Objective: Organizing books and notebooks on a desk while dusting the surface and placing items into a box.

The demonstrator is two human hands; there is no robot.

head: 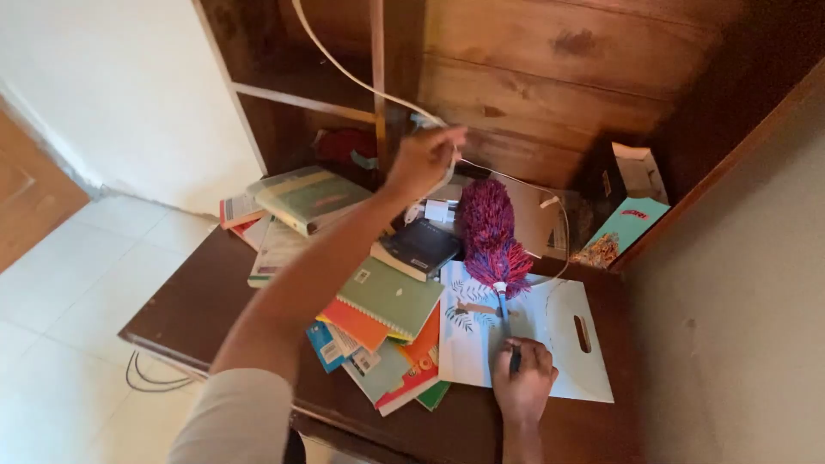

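An open brown-and-white cardboard box (634, 172) is tucked in the desk's back right corner, and a flat teal packet (620, 230) with a red patch is leaned right in front of it. A white carrier bag (563, 344) with leaf prints and a cut-out handle is laid flat near the front.

You wear a pale, light grey short sleeve on your left arm, ending above the elbow, while both forearms, wrists and hands are bare, without rings or watch.

one duster (487, 228), one white bag (550, 344), one white cable (344, 73) — two hands — roughly a dozen books (387, 301).
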